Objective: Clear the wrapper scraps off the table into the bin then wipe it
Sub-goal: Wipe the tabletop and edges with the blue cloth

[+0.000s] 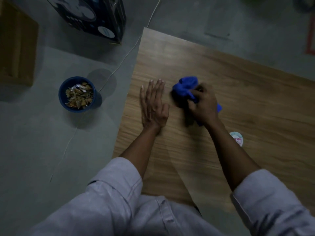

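My right hand (203, 106) grips a bunched blue cloth (185, 87) and holds it down on the wooden table (238, 92); the hand looks blurred. Flat on the table to its left lies my left hand (153, 106), fingers straight and spread. On the floor left of the table stands a dark blue bin (62, 97) holding several brown and white wrapper scraps (79, 96).
A small round white lid or sticker (237, 137) lies on the table by my right forearm. On the floor are a dark printed box (95, 16), a cardboard box (17, 48) at far left, and a thin white cable (119, 63) along the table's left edge.
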A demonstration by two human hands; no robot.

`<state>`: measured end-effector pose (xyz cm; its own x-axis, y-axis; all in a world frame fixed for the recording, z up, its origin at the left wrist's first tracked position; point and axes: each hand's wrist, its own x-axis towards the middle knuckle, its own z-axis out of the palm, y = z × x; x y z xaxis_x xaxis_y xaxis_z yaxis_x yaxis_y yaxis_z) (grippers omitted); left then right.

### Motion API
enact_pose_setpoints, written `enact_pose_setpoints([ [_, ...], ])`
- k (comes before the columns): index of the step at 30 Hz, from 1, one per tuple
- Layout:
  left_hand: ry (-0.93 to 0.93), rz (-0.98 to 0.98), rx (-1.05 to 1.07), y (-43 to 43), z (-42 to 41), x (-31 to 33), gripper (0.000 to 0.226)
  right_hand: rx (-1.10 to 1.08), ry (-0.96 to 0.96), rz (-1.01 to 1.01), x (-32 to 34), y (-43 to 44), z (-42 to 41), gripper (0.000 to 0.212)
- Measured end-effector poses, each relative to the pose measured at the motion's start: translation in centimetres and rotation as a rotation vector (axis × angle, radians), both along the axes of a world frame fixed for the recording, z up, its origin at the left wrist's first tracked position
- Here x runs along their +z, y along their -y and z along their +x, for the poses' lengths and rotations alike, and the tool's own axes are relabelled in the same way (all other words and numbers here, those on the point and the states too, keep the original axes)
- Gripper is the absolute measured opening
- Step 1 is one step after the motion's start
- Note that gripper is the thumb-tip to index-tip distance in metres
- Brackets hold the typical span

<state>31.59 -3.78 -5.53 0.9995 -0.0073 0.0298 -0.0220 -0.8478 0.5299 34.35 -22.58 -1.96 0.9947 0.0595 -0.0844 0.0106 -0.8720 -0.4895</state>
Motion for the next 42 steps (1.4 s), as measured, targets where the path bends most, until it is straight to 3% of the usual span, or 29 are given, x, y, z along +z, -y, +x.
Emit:
enact_pose_setpoints([
  [2,0.006,-0.002,0.008,0.2,0.0,0.1,0.087,-0.157,0.058,-0.057,-1.3,1.0,-0.2,0.053],
  [4,0.014,-0.008,0.026,0.2,-0.2,0.0,0.086,-0.253,-0.027,-0.118,-2.2,0.3,-0.5,0.066],
  [8,0.068,-0.094,0.058,0.4,-0.1,-0.1,0.088,-0.332,-0.051,-0.195,-3.2,-3.0,1.5,0.071],
  [12,0.176,-0.208,0.092,0.2,-0.1,-0.7,0.077,-0.046,0.015,-0.202,-4.2,-6.7,3.1,0.065],
  [16,0.310,-0.377,0.202,0.1,0.0,-1.2,0.071,0.343,0.159,-0.027,-4.6,-7.6,-0.9,0.056],
  [18,0.277,-0.378,0.202,0.2,-0.4,-1.0,0.069,0.387,0.178,-0.025,-4.7,-5.6,-3.5,0.061],
  [22,0.201,-0.319,0.156,0.6,-0.4,-1.1,0.067,0.091,0.170,-0.106,-5.0,-1.6,-3.9,0.076],
  [25,0.196,-0.353,0.118,0.7,-0.2,-1.3,0.069,-0.136,0.112,-0.155,-4.8,-3.1,-0.2,0.066],
  [28,0.221,-0.402,0.102,0.0,-0.2,-1.7,0.070,-0.224,0.065,-0.235,-5.0,-6.3,3.5,0.057],
  [34,0.144,-0.668,0.285,-1.1,2.4,-0.7,0.069,-0.095,0.079,-0.256,-4.5,-10.8,9.6,0.060],
  [37,0.133,-0.699,0.317,-2.7,6.4,-0.4,0.064,0.311,0.164,-0.168,-4.3,-11.9,7.6,0.059],
  [39,0.131,-0.670,0.302,-4.0,8.9,-0.5,0.062,0.441,0.184,-0.171,-4.3,-10.0,4.7,0.062],
  [42,0.092,-0.576,0.229,-4.3,10.3,-0.5,0.059,0.090,0.164,-0.165,-4.8,-4.8,2.7,0.061],
])
